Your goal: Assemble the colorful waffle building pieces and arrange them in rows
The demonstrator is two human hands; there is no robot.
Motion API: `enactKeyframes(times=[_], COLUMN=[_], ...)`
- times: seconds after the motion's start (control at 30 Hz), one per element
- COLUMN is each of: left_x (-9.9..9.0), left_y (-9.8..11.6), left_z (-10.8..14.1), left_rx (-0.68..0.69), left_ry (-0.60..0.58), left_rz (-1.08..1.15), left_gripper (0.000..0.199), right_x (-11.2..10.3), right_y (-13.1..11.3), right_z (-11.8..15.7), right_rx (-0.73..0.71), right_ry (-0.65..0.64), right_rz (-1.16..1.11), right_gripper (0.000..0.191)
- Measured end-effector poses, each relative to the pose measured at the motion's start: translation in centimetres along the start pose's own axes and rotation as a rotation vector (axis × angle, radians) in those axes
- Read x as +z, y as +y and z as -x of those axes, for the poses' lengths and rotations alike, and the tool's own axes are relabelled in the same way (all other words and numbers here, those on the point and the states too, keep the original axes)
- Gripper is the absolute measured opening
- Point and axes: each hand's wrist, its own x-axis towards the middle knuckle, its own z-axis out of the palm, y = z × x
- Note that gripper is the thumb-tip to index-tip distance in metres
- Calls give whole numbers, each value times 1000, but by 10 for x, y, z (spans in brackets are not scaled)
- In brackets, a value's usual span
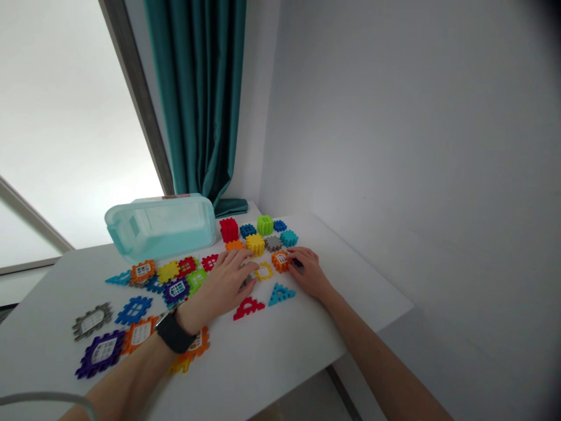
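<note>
My left hand (230,276), wearing a black watch (174,331), reaches over the interlocking plastic tiles with its fingers spread. A grey piece (246,279) partly shows beneath it, and a yellow window tile (264,271) lies just beyond its fingertips. My right hand (308,271) has its fingers curled around a dark tile (297,264), mostly hidden by them. Its fingertips also meet the edge of an orange tile stack (280,261). Nearer me lie a red triangular tile (249,307) and a blue triangular tile (281,293).
Behind the hands stand red (229,230), green (265,225), yellow (255,244) and teal (288,238) tile stacks. Loose tiles, including a purple one (101,352), spread across the left. A clear teal bin (162,248) lies at the back left. A wall (394,175) rises at the right.
</note>
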Motion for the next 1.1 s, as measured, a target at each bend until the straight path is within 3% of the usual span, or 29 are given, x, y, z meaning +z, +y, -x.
enactKeyframes(times=[0.4, 0.67, 0.83, 1.1], left_x=[5, -5, -27, -62], left_y=[-2, -7, -20, -59], left_z=[3, 12, 38, 104], left_rx=[-3, -14, -48, -147], left_ry=[15, -28, -50, -115], left_rz=[34, -27, -58, -89], left_gripper=[21, 21, 23, 26], right_x=[-8, -3, 14, 51], right_y=[-21, -70, -115, -168], right_z=[5, -5, -18, -39], right_rx=[-97, -239, -334, -411], right_ry=[28, 12, -21, -112], right_rz=[-40, -99, -156, -188], right_gripper=[21, 21, 22, 22])
